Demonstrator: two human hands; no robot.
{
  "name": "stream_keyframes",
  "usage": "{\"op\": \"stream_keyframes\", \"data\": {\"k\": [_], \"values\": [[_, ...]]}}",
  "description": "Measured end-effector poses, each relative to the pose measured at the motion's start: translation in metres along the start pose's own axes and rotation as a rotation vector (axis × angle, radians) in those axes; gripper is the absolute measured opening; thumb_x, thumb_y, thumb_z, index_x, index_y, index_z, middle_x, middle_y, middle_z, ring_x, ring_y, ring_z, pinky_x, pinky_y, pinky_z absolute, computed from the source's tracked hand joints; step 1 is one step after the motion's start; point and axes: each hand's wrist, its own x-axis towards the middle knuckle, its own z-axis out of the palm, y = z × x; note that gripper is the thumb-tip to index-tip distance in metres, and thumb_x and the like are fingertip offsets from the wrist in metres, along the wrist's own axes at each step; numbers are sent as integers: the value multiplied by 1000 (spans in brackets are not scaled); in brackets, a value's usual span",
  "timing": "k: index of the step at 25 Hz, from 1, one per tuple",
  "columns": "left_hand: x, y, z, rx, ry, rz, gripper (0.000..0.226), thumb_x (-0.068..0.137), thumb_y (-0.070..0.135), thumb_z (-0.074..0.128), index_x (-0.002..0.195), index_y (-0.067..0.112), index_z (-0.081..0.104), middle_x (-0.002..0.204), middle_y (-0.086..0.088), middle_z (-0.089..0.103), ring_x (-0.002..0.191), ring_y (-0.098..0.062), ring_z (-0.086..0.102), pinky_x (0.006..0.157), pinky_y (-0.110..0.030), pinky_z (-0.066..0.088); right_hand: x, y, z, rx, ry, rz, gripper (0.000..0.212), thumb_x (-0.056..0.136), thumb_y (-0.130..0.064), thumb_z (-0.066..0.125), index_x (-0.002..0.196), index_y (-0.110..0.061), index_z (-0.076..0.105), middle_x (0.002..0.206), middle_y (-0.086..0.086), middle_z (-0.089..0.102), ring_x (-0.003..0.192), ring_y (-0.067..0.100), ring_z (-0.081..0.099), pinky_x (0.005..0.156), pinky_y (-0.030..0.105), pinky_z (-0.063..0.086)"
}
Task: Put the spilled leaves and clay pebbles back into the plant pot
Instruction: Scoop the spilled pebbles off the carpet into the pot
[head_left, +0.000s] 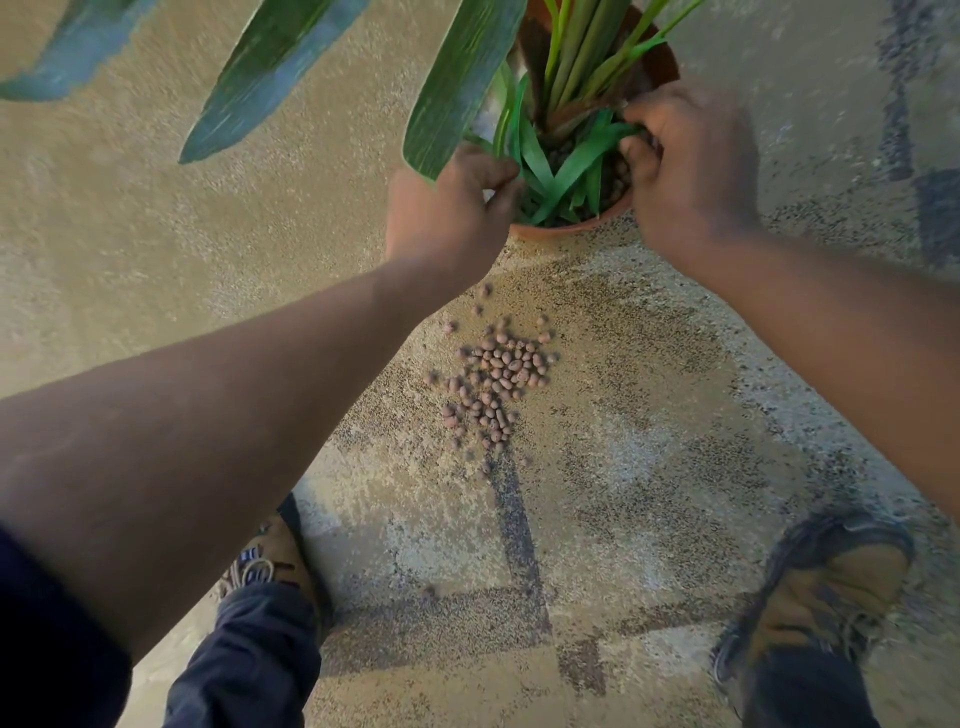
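A terracotta plant pot (576, 224) stands on the floor at the top, with tall green stems rising from it. Loose green leaves (563, 171) lie bundled inside its near edge. My left hand (449, 208) is at the pot's left rim, fingers curled around the ends of the leaves. My right hand (685, 171) is at the right rim, fingers curled on the other end of the leaves. A pile of brown clay pebbles (493, 382) lies spilled on the floor just in front of the pot, between my forearms.
The floor is speckled tan carpet (649, 415) with dark lines. Large plant leaves (457, 83) hang over the top left. My two shoes stand at the bottom: the left shoe (275, 561) and the right shoe (826, 587).
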Motion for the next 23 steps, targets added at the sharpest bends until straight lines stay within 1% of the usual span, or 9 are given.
{"op": "stream_keyframes", "data": {"k": [2, 4, 7, 9, 12, 15, 18, 20, 23], "values": [[-13, -10, 1, -28, 31, 96, 27, 101, 35, 56, 114, 23, 77, 115, 5, 71, 96, -7, 53, 87, -23, 36, -12, -3, 1, 82, 15, 5, 33, 99, -16, 57, 131, -11, 62, 133, 11, 58, 119, 29, 55, 103, 44, 49], [-25, -21, 1, 8, 10, 110, 34, 103, 36, 51, 126, 22, 70, 131, 1, 64, 115, -23, 53, 98, -40, 44, -31, -8, 1, 116, 43, 29, 31, 96, -15, 59, 126, -10, 62, 133, 13, 54, 122, 28, 52, 105, 42, 47], [-40, -30, 0, 164, -178, 92, 49, 106, 38, 40, 154, 29, 40, 163, 4, 34, 150, -32, 25, 118, -56, 26, -69, -18, 7, 166, 33, 15, 15, 94, -13, 57, 107, -10, 65, 115, 11, 59, 113, 26, 54, 94, 35, 45], [-48, -35, -2, 214, -231, 146, 59, 106, 33, 39, 161, 29, 18, 170, 5, 12, 157, -33, 2, 123, -57, 10, -97, -24, 18, 204, -129, 2, 9, 95, -11, 59, 100, -11, 66, 104, 4, 61, 102, 24, 59, 91, 32, 46], [-64, -39, -1, 224, -255, 167, 71, 102, 24, 43, 163, 25, 6, 171, -4, -1, 156, -35, -7, 126, -57, 4, -133, -27, 43, 195, -457, 57, 9, 95, -10, 61, 100, -13, 68, 107, 0, 64, 95, 16, 59, 95, 31, 53], [-94, -44, 13, 82, -261, 38, 66, 95, 23, 55, 153, 24, 23, 163, -14, 16, 151, -36, 15, 123, -59, 20, -151, -31, 61, 129, -613, 167, 22, 96, -12, 65, 117, -15, 66, 133, 4, 56, 113, 20, 59, 108, 25, 37], [-130, -59, 36, -71, -393, -277, 50, 92, 16, 62, 139, 21, 44, 141, -5, 35, 133, -23, 35, 122, -48, 30, -156, -33, 77, 92, -623, 240, 53, 96, -12, 67, 145, -18, 49, 145, 8, 44, 121, 17, 50, 101, 21, 29], [-149, -72, 50, -75, -522, -468, 44, 89, 7, 65, 130, 21, 55, 129, -2, 41, 121, -20, 45, 118, -45, 38, -157, -30, 90, 74, -619, 246, 59, 95, -15, 69, 148, -18, 45, 144, 9, 43, 116, 13, 46, 104, 25, 35], [-161, -80, 59, -78, -542, -517, 44, 88, -1, 64, 125, 22, 59, 119, 0, 47, 110, -19, 53, 110, -39, 47, -158, -26, 104, 11, -635, 214, 46, 96, -19, 68, 139, -17, 51, 141, 12, 47, 130, 27, 46, 116, 41, 37]]}}
